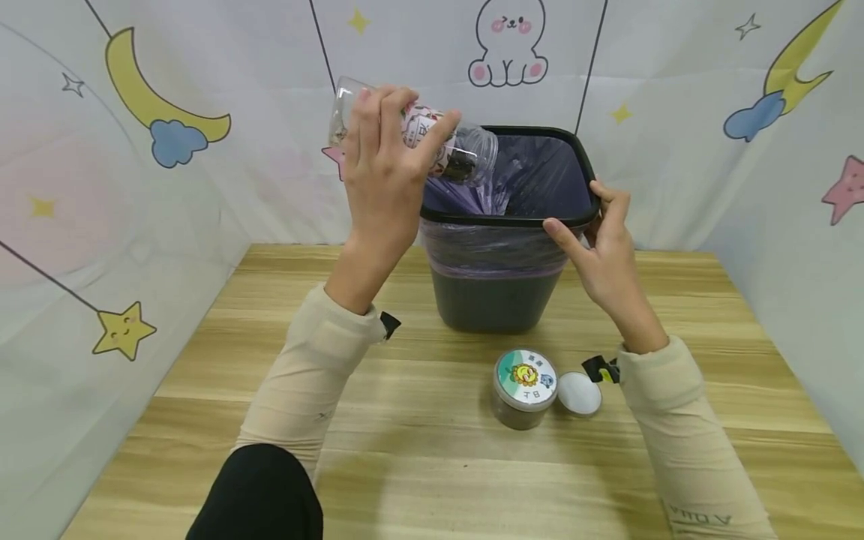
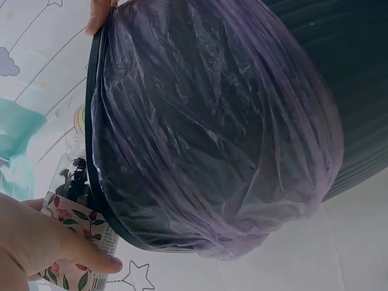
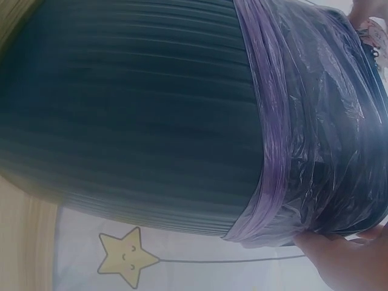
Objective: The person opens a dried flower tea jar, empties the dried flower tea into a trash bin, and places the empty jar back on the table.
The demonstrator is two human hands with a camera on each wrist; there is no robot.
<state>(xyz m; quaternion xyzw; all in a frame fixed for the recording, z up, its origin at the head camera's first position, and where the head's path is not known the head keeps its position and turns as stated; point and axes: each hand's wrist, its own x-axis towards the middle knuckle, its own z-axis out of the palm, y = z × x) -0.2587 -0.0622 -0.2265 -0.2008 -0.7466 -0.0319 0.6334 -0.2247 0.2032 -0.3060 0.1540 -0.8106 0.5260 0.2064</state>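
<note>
My left hand (image 1: 386, 161) grips a clear plastic jar (image 1: 481, 150) with a floral label, tilted so its mouth points down to the right over the bin. Dark bits have gathered near the jar's mouth; in the left wrist view dark pieces show inside the jar (image 2: 76, 182). The dark trash bin (image 1: 496, 300) stands upright, lined with a thin purple bag (image 1: 540, 169) folded over its rim. At the bin's right front corner my right hand (image 1: 607, 247) holds the rim, thumb in front and fingers round the side.
A round tub (image 1: 525, 386) with a sunflower-picture lid stands on the wooden table (image 1: 418, 450) in front of the bin. Beside it lies a small white round lid (image 1: 579, 394). Printed cloth walls (image 1: 270, 187) enclose the table at the back and sides.
</note>
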